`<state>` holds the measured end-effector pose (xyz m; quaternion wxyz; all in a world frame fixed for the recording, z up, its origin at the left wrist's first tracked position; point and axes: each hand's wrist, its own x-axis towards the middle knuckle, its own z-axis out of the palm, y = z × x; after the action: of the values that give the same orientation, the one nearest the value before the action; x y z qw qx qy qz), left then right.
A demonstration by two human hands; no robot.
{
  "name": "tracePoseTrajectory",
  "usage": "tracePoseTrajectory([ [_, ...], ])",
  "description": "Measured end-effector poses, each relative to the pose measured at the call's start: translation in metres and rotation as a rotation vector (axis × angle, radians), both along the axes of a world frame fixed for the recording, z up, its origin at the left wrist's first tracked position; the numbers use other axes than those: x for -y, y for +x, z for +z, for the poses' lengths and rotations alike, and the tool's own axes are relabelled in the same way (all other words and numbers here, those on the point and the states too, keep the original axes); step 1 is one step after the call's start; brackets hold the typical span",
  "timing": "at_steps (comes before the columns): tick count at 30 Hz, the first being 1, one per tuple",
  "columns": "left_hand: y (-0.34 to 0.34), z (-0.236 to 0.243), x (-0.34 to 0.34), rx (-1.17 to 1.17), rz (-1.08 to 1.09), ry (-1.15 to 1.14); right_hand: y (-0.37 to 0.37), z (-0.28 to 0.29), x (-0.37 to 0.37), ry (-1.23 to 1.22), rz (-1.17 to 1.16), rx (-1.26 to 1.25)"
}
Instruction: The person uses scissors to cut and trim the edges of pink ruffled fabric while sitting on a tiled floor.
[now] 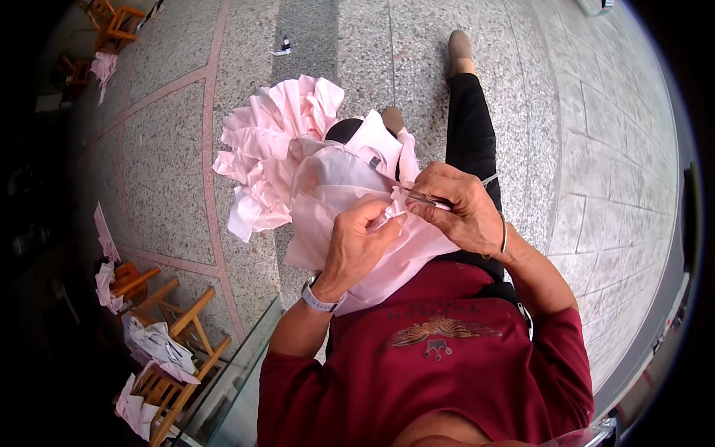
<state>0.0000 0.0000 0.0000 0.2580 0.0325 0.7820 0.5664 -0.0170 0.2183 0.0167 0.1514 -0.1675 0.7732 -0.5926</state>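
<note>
Sheer pale pink fabric [335, 182] lies across my lap and spills to the left in a ruffled heap. My left hand [357, 242] is closed, pinching a gathered edge of it between thumb and fingers. My right hand [465, 212] grips small metal scissors [421, 197], whose blades point left toward the fabric just above my left fingertips. Part of the scissors is hidden by my right fingers. A white piece with a dark label [372, 141] sits on the far side of the fabric.
Speckled stone floor [160, 156] surrounds me, with a small black-and-white item [284, 47] on it ahead. Wooden chairs [197, 316] bearing pink and white cloth [160, 343] stand at lower left, beside a glass edge [238, 380]. Another wooden chair [115, 26] is at far left.
</note>
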Motion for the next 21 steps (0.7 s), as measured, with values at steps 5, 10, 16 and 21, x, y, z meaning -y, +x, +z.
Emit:
tracePoseTrajectory([
  [5, 0.0, 0.002, -0.023, -0.317, 0.054, 0.194, 0.008, 0.005, -0.002, -0.084, -0.169, 0.05],
  [10, 0.002, -0.001, -0.019, -0.182, 0.071, 0.169, 0.013, 0.009, 0.002, -0.312, -0.231, 0.399],
  [16, -0.01, -0.004, -0.012, -0.598, 0.001, -0.05, 0.006, -0.013, -0.024, -0.461, -0.344, 0.473],
  [21, -0.013, -0.01, -0.012, -0.671, -0.096, -0.102, -0.003, -0.007, -0.008, -0.495, -0.423, 0.293],
])
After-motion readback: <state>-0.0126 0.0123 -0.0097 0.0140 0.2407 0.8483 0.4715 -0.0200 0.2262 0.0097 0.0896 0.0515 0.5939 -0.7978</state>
